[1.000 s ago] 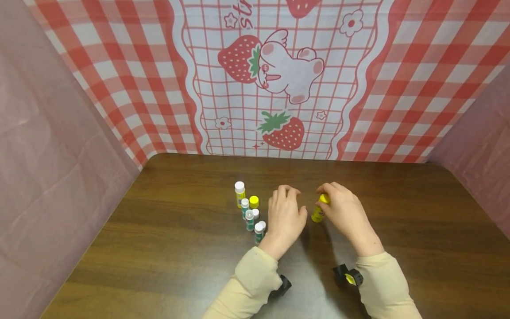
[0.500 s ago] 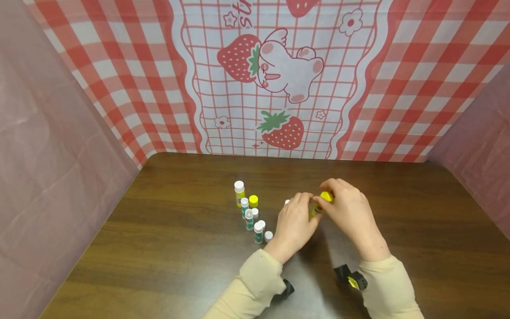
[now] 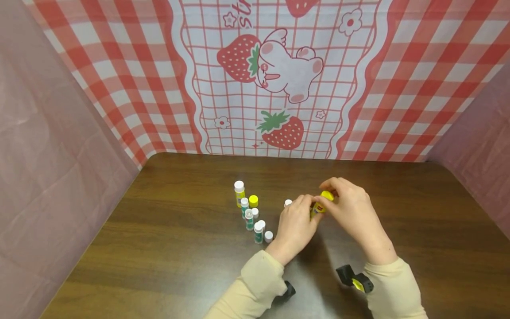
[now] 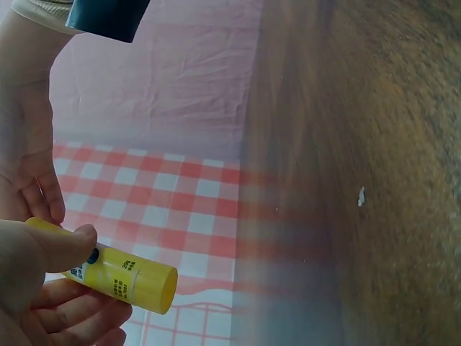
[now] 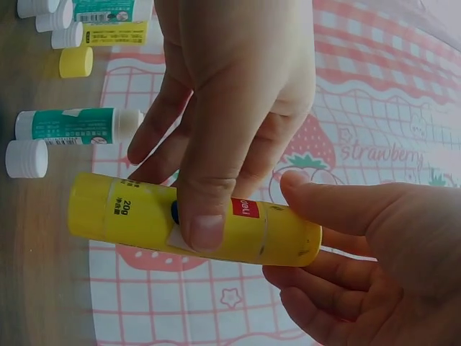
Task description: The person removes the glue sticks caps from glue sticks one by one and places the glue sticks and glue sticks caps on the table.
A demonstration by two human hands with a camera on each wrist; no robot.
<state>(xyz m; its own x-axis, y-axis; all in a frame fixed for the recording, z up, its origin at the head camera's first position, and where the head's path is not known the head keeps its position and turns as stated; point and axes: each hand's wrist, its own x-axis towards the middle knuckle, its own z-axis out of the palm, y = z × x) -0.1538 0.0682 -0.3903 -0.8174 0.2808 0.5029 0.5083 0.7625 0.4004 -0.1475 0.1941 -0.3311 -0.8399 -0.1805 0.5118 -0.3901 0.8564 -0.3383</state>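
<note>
A yellow glue stick (image 3: pixel 318 208) is held between the two hands, tilted above the wooden table. My left hand (image 3: pixel 295 223) grips its body, with the thumb pressed along the label in the right wrist view. At the other end, my right hand (image 3: pixel 354 210) pinches the yellow cap (image 5: pixel 292 236) between thumb and fingers. The cap is on the stick. Just beyond the left hand stands a green glue stick (image 5: pixel 79 126) with its tip bare, beside a loose white cap (image 5: pixel 27 158); the left hand mostly hides this stick in the head view.
Left of the hands, several glue sticks stand in a slanting row, among them a white-topped yellow one (image 3: pixel 239 195) and a green one (image 3: pixel 258 235). Loose caps lie alongside, one yellow (image 3: pixel 253 201) and several white. A checked cloth (image 3: pixel 159 88) hangs behind the table (image 3: pixel 159 248).
My left hand has moved right from beside the row of glue sticks and taken hold of the yellow glue stick's body. The right hand has shifted slightly right, and the stick has been raised and tilted.
</note>
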